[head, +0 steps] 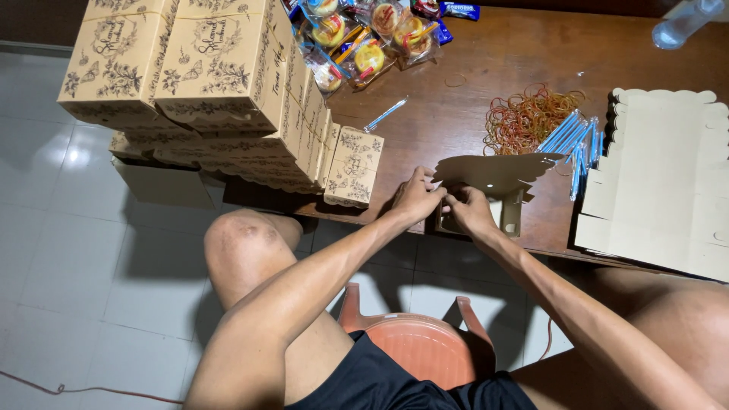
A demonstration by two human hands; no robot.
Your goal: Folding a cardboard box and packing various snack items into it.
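Both hands work at the near edge of the surface (493,68). The left hand (416,199) and right hand (468,211) are curled, fingers pinching the folds of a half-formed cardboard box (493,186), its scalloped flap raised. Right of it lie blue straws (573,140), a heap of rubber bands (524,118) and a stack of flat box blanks (661,182). Left stand finished printed boxes (220,83); far behind them, wrapped snack cups (364,38).

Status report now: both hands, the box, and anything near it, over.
Left hand and right hand both gripping half-folded cardboard box at table edge. Rubber bands, blue straws close behind. Flat blanks to the right.
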